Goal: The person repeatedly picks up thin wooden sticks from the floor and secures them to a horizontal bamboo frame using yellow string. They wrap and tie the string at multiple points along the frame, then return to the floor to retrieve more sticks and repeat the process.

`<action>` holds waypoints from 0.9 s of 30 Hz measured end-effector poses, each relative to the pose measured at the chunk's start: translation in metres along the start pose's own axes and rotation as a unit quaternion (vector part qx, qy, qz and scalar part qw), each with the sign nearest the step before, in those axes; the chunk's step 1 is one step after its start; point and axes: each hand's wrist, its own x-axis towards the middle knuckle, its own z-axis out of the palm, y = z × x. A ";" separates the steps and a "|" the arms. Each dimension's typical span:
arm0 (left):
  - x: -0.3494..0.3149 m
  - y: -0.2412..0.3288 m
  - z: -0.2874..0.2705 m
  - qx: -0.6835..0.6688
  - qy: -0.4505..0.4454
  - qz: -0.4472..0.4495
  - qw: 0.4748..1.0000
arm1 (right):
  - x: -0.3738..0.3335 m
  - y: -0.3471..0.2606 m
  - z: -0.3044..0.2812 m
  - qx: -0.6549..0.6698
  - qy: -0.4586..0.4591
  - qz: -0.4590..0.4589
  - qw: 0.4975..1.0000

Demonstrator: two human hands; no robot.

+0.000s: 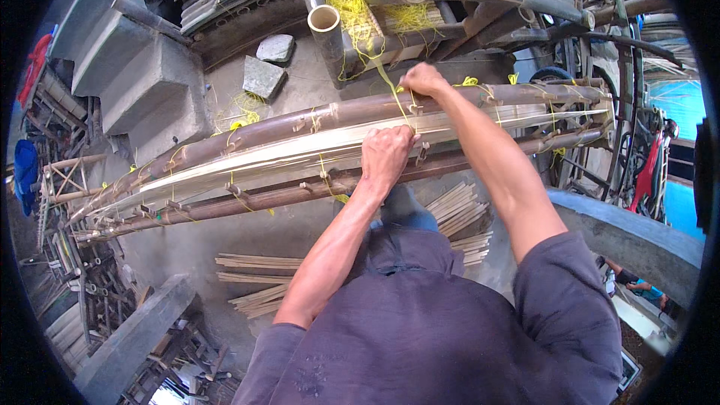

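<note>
A long frame of two dark bamboo poles lies across in front of me, with pale thin bamboo strips bundled lengthwise between them. Short wooden pegs and yellow ties cross the poles. My left hand is closed over the strips, its fingertips pinching a yellow plastic twine. Beyond it, my right hand is closed at the far pole, its fingertips at the same twine. The near pole runs beneath my left wrist. The exact grip of the right fingers is partly hidden.
A tangle of yellow twine hangs on a bamboo rack at the far side. Concrete steps rise at the far left, near two stone blocks. Loose bamboo slats lie on the floor beside me. A concrete ledge stands right.
</note>
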 end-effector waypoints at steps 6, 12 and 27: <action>0.007 0.010 0.002 0.012 0.004 -0.004 1.000 | -0.009 -0.044 -0.037 0.625 0.182 0.066 0.756; 0.007 0.010 -0.003 0.063 -0.044 -0.058 0.995 | -0.250 -0.031 0.038 0.238 -0.113 -0.329 0.907; 0.149 -0.086 0.047 -0.379 -0.187 -0.374 0.825 | -0.240 -0.007 0.125 0.044 0.050 -0.359 0.931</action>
